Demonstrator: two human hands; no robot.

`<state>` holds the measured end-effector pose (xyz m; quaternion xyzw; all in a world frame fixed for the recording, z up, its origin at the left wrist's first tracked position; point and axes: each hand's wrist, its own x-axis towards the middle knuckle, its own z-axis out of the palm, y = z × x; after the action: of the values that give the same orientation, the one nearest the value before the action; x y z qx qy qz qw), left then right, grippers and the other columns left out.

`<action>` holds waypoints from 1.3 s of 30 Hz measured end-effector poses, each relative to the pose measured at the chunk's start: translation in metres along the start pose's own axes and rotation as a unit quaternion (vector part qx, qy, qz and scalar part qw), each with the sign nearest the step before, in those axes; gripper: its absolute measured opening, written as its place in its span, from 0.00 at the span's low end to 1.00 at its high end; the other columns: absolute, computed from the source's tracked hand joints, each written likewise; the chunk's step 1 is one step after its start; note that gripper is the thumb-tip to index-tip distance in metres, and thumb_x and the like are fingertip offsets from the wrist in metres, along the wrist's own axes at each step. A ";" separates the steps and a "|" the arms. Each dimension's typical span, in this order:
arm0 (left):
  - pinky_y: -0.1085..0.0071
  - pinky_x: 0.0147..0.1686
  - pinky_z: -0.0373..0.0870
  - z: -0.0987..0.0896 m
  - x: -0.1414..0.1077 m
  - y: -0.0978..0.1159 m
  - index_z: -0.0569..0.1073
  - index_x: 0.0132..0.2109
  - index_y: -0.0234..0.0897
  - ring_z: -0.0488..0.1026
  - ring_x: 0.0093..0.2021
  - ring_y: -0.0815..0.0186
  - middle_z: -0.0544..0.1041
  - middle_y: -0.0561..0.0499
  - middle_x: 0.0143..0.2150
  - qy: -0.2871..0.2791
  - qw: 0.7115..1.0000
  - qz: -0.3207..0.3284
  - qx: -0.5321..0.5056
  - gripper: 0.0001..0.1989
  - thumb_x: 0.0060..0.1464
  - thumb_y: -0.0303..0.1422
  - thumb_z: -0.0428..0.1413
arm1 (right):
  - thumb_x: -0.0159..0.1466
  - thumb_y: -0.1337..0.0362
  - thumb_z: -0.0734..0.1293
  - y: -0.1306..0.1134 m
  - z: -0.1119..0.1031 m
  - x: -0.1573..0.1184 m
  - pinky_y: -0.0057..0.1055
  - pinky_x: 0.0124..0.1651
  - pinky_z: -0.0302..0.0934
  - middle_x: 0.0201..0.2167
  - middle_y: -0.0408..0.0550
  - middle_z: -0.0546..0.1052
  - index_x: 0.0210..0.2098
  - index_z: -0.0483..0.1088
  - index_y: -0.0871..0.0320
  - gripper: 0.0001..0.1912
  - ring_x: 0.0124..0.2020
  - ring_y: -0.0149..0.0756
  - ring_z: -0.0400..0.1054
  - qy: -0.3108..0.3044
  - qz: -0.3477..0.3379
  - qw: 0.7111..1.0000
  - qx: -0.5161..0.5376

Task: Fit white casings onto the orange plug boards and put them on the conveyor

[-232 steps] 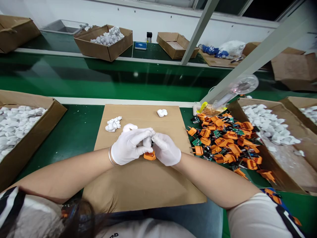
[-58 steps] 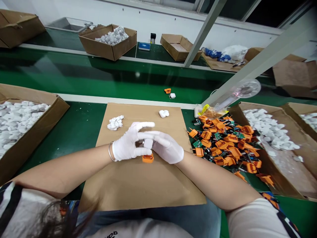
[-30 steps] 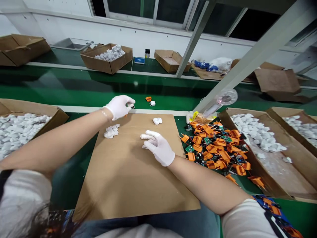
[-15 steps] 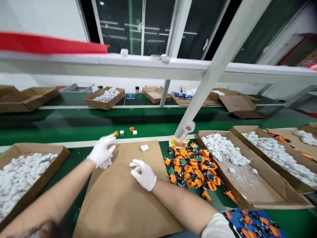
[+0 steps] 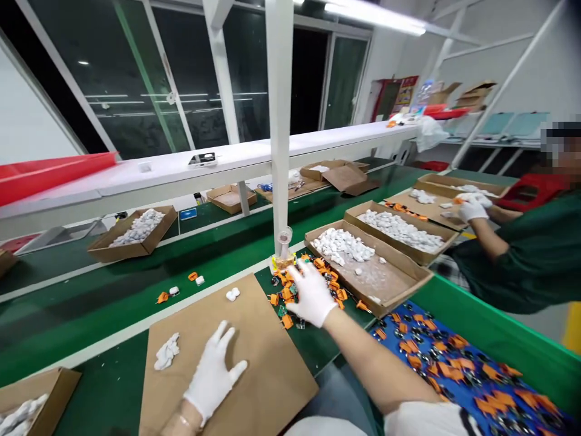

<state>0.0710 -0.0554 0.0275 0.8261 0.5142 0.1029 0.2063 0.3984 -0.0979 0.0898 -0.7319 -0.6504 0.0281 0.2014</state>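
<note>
My left hand (image 5: 213, 374), in a white glove, is over the brown cardboard sheet (image 5: 258, 369) with its fingers spread and nothing in it. A small heap of white pieces (image 5: 167, 351) lies to its left, and a few more white pieces (image 5: 233, 294) lie near the sheet's far edge. My right hand (image 5: 312, 293), also gloved, reaches over the pile of orange parts with black and green bits (image 5: 287, 321). Its thumb and fingers are apart, and I see nothing held. Whether it touches the pile I cannot tell.
Boxes of white pieces stand at right (image 5: 390, 284), farther back (image 5: 143, 248) and at lower left (image 5: 59, 393). A blue bin (image 5: 399, 363) holds orange parts. A white post (image 5: 280, 121) rises behind the pile. At right, a co-worker's gloved hand (image 5: 472, 209) is over a box.
The view has swung to the right. My right hand has moved from over the cardboard to the orange pile. My left hand has left the white heap and is now nearer, over the sheet.
</note>
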 end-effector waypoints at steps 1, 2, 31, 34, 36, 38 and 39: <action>0.63 0.77 0.57 0.003 0.006 0.018 0.64 0.73 0.41 0.56 0.79 0.54 0.53 0.48 0.82 -0.043 0.999 0.010 0.005 0.44 0.50 0.45 0.59 | 0.53 0.57 0.79 0.025 -0.012 -0.012 0.60 0.76 0.45 0.80 0.67 0.47 0.78 0.49 0.57 0.60 0.79 0.71 0.43 0.003 0.086 0.996 -0.010; 0.65 0.77 0.57 0.007 0.014 0.036 0.59 0.76 0.39 0.54 0.80 0.53 0.46 0.47 0.83 -0.078 0.997 0.011 0.011 0.50 0.47 0.45 0.62 | 0.53 0.56 0.79 0.048 -0.020 -0.025 0.54 0.76 0.47 0.80 0.67 0.47 0.78 0.47 0.58 0.62 0.79 0.67 0.45 -0.006 0.147 0.989 -0.013; 0.59 0.77 0.57 0.093 0.085 0.132 0.62 0.75 0.36 0.56 0.79 0.43 0.55 0.38 0.81 -0.043 0.993 0.077 0.082 0.52 0.48 0.54 0.62 | 0.49 0.49 0.78 0.096 0.043 -0.067 0.54 0.67 0.59 0.76 0.70 0.58 0.78 0.51 0.59 0.64 0.68 0.70 0.64 0.004 0.236 0.972 0.016; 0.63 0.77 0.56 0.094 0.085 0.134 0.63 0.75 0.38 0.56 0.79 0.45 0.58 0.39 0.79 -0.048 0.994 0.072 0.065 0.52 0.46 0.55 0.61 | 0.50 0.50 0.77 0.098 0.052 -0.059 0.51 0.66 0.62 0.72 0.68 0.65 0.77 0.54 0.59 0.60 0.66 0.66 0.67 0.024 0.226 0.973 0.034; 0.66 0.78 0.55 0.095 0.086 0.134 0.62 0.75 0.38 0.55 0.79 0.47 0.59 0.39 0.79 -0.053 0.995 0.068 0.052 0.52 0.46 0.56 0.60 | 0.51 0.52 0.76 0.097 0.059 -0.057 0.50 0.64 0.64 0.69 0.67 0.68 0.75 0.57 0.58 0.57 0.64 0.64 0.70 0.045 0.236 0.970 0.036; 0.69 0.78 0.52 0.096 0.087 0.133 0.62 0.75 0.38 0.53 0.80 0.48 0.59 0.39 0.78 -0.062 0.995 0.065 0.039 0.53 0.45 0.57 0.60 | 0.51 0.54 0.76 0.094 0.064 -0.058 0.50 0.63 0.65 0.69 0.65 0.69 0.75 0.59 0.56 0.54 0.63 0.64 0.71 0.060 0.248 0.966 0.031; 0.70 0.78 0.52 0.096 0.088 0.133 0.61 0.75 0.38 0.52 0.80 0.48 0.59 0.39 0.79 -0.067 0.995 0.063 0.033 0.54 0.44 0.57 0.60 | 0.52 0.55 0.75 0.092 0.066 -0.059 0.50 0.62 0.66 0.69 0.65 0.68 0.74 0.59 0.55 0.53 0.63 0.63 0.71 0.065 0.253 0.965 0.028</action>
<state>0.2545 -0.0508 -0.0032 0.8684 0.4490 0.0427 0.2059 0.4560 -0.1439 -0.0140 -0.8668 -0.4287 0.0486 0.2502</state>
